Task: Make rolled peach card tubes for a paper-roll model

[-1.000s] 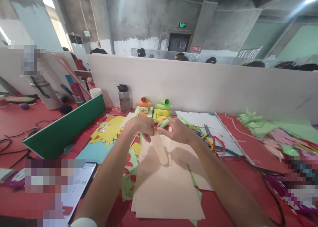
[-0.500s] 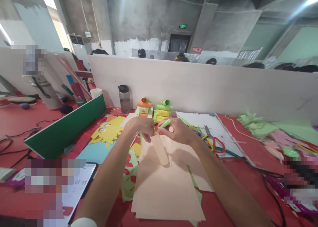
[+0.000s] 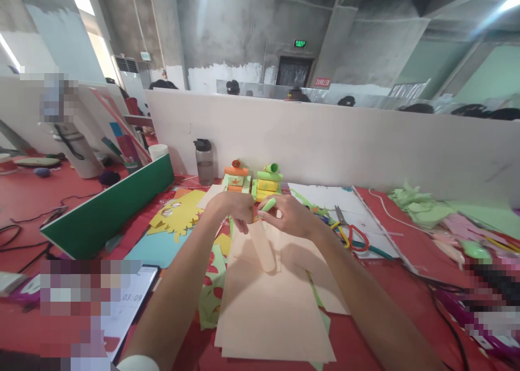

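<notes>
My left hand [image 3: 233, 207] is bent over with its fingers closed on the upper end of a peach paper strip [image 3: 262, 251]. The strip's rounded lower end hangs over a stack of peach paper sheets [image 3: 276, 319]. Close beside it, my right hand [image 3: 291, 215] grips a small light green stick [image 3: 267, 204], held at a slant; its tip and exact kind are hard to make out. Behind the hands stand two rolled-paper models, one orange [image 3: 236, 179] and one green and yellow [image 3: 268, 182].
Scissors [image 3: 352, 235] with coloured handles lie to the right on a white board. A phone [image 3: 132, 306], yellow paper cut-outs [image 3: 176, 211] and a green divider [image 3: 109, 214] are on the left. A water bottle [image 3: 203, 162] stands by the white partition [image 3: 325, 138].
The green stick has shifted slightly left and tilts more steeply in my right hand. The paper strip's lower end has moved very slightly left. Otherwise the hands stay about where they were.
</notes>
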`<action>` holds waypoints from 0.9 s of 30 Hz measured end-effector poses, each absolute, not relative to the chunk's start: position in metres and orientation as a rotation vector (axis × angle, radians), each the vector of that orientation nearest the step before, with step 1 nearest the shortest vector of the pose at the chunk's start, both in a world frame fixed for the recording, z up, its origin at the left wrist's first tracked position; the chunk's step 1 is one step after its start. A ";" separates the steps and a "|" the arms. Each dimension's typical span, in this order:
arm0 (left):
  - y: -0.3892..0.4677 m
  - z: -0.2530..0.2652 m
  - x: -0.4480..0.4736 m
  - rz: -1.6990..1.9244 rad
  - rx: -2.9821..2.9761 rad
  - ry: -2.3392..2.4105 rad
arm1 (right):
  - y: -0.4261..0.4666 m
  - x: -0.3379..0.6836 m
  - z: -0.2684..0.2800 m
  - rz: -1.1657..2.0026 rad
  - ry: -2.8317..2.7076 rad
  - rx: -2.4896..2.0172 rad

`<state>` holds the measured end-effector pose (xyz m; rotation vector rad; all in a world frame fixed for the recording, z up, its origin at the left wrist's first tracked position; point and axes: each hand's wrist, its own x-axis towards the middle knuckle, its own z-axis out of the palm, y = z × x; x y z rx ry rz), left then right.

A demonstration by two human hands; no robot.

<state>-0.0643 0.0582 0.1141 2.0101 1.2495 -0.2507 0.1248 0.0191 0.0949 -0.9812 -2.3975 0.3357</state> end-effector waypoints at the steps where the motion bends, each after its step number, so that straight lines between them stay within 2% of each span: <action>1: 0.058 0.115 -0.064 -0.254 2.009 1.257 | 0.019 0.125 0.095 0.336 -2.399 -0.978; 27: 0.058 0.114 -0.063 -0.230 1.975 1.230 | 0.021 0.125 0.091 0.276 -2.398 -0.946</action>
